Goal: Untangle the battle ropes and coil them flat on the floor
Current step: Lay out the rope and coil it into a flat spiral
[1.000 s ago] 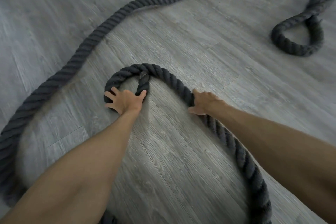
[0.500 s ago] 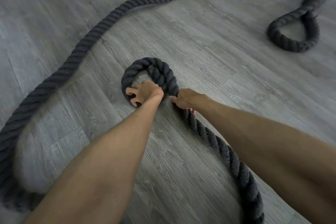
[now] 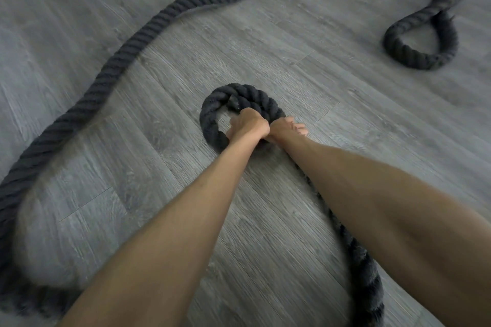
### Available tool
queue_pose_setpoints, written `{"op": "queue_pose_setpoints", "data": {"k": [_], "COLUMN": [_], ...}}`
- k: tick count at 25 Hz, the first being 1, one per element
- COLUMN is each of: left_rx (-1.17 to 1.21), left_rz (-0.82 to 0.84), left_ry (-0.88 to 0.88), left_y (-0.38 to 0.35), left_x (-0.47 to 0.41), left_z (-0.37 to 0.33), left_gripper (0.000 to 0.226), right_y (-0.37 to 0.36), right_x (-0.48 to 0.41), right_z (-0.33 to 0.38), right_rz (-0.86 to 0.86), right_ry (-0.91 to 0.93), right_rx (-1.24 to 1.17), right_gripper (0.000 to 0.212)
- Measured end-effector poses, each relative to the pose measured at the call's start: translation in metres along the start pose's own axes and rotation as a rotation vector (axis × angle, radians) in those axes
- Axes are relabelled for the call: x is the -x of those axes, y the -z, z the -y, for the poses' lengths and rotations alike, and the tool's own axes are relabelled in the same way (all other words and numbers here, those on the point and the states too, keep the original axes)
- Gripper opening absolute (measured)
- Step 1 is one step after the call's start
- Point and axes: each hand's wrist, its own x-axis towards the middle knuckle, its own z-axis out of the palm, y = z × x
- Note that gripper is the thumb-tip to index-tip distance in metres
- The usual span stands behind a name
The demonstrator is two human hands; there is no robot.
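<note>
Thick dark-grey twisted battle rope (image 3: 111, 65) on the grey wood-grain plank floor (image 3: 332, 114), near part curled into one small tight ring at centre — left hand (image 3: 248, 125) is curled over the ring's right side, gripping it. Right hand (image 3: 285, 130) touches the left, over the strand running back under the right forearm; fingers (image 3: 301, 129) stick out rightward, rest hidden — can't tell if it grips. Second dark rope loop (image 3: 419, 58) lies well apart, upper right.
</note>
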Motion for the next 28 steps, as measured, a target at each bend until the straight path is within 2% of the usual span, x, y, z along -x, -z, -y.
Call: {"op": "queue_pose_setpoints", "data": {"k": [2,5,7,9,10,11,14,17,21,23,26,28], "left_rx": [-0.286,-0.682,-0.760,-0.651,-0.627,-0.658,-0.747,-0.751,-0.727,-0.687,-0.676,-0.799], "left_rz": [-0.057,-0.237,-0.156,0.092,0.188,0.207,0.009,-0.066,-0.131,-0.117,-0.065,-0.077], "left_ry": [-0.127,-0.392,-0.570,-0.578,-0.555,-0.550,-0.614,-0.579,-0.477,-0.397,-0.270,-0.337], "left_y": [0.007,0.016,0.012,0.003,-0.004,-0.010,-0.020,-0.018,-0.029,-0.037,-0.044,-0.048], "left_x": [-0.003,-0.021,-0.035,-0.042,-0.043,-0.042,-0.038,-0.035,-0.031,-0.023,-0.011,-0.004], "left_z": [0.012,0.037,0.045,0.045,0.045,0.047,0.052,0.053,0.060,0.061,0.055,0.046], "left_gripper": [0.038,0.067,0.083,0.096,0.104,0.109,0.091,0.086,0.100,0.107,0.113,0.116], "right_y": [0.005,0.016,0.018,0.017,0.018,0.018,0.021,0.025,0.019,0.017,0.018,0.024], "right_x": [-0.003,-0.005,-0.010,-0.008,-0.008,-0.010,-0.006,0.008,0.019,0.020,0.021,0.018], "right_z": [-0.002,-0.008,-0.012,-0.017,-0.020,-0.024,-0.048,-0.077,-0.093,-0.095,-0.097,-0.103], "right_rz": [0.013,0.021,0.074,0.098,0.094,0.086,0.004,-0.014,0.059,0.042,-0.022,-0.050], "right_ry": [0.111,0.398,0.585,0.661,0.666,0.671,0.618,0.355,0.052,0.024,0.112,0.195], "right_rx": [0.065,0.335,0.460,0.482,0.453,0.420,0.395,0.433,0.434,0.439,0.432,0.449], "right_gripper": [0.085,0.086,0.089,0.090,0.090,0.090,0.092,0.117,0.137,0.132,0.114,0.106]}}
